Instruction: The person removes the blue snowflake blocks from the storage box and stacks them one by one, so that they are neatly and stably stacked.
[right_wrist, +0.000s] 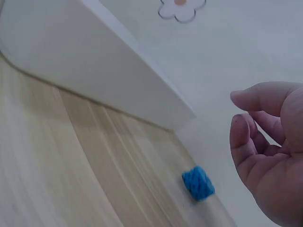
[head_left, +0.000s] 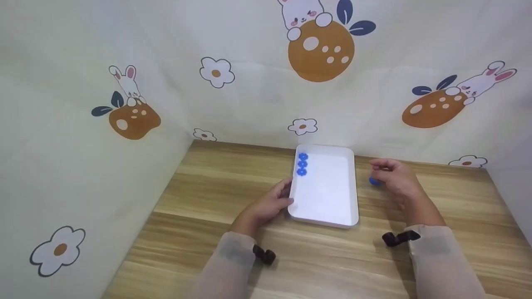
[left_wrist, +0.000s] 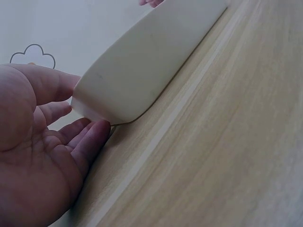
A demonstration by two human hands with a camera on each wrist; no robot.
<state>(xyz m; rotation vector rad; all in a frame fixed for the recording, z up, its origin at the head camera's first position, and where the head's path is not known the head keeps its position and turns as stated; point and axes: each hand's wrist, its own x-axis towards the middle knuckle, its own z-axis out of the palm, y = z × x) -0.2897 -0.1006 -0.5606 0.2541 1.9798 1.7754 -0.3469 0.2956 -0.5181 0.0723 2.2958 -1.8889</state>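
A shallow white tray (head_left: 326,195) lies on the table. Inside it, three small blue flower-shaped pieces (head_left: 302,164) form a column along the upper left wall. My left hand (head_left: 272,203) grips the tray's left side; in the left wrist view its thumb and fingertips meet the tray wall (left_wrist: 137,61) near a corner. To the right of the tray, my right hand (head_left: 397,178) hovers with loosely bent fingers, thumb and fingertips apart and nothing between them. Below it, a small blue ridged lump (right_wrist: 198,183) rests on the table, partly covered by the hand in the head view.
The wood-grain table (head_left: 199,191) meets a pale cloth backdrop (head_left: 249,99) printed with rabbits, oranges and flowers at the back and on the sides. The tray's far edge stands close to the back cloth. A black wrist mount (head_left: 401,238) sticks out from the right sleeve.
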